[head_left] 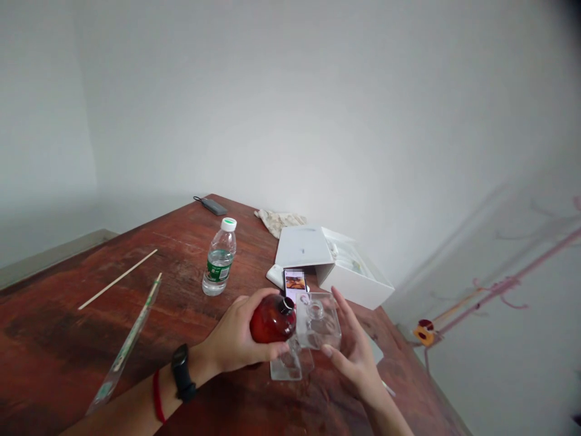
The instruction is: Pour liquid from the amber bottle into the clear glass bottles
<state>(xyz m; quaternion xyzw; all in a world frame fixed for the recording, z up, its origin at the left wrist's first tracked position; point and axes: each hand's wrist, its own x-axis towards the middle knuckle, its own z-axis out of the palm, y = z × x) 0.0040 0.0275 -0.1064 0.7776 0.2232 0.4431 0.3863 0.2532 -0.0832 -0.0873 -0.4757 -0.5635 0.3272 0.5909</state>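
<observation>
My left hand (233,339) is wrapped round an amber bottle (267,322) with a dark, uncapped neck, tilted a little to the right. Close beside it, my right hand (356,357) grips a clear square bottle (321,330) with a short round neck, also uncapped. The two bottles are side by side and their necks are near each other; I cannot tell whether they touch. Below them, another clear square piece (285,368) lies on the table, partly covered by the bottles above it.
On the dark red wooden table (181,327) stand a water bottle (218,266) and a white box (358,281). A phone (295,283) lies before the box. A bare chopstick (118,280) and a wrapped pair (129,345) lie left. Behind are a cloth (279,221) and a grey device (213,206).
</observation>
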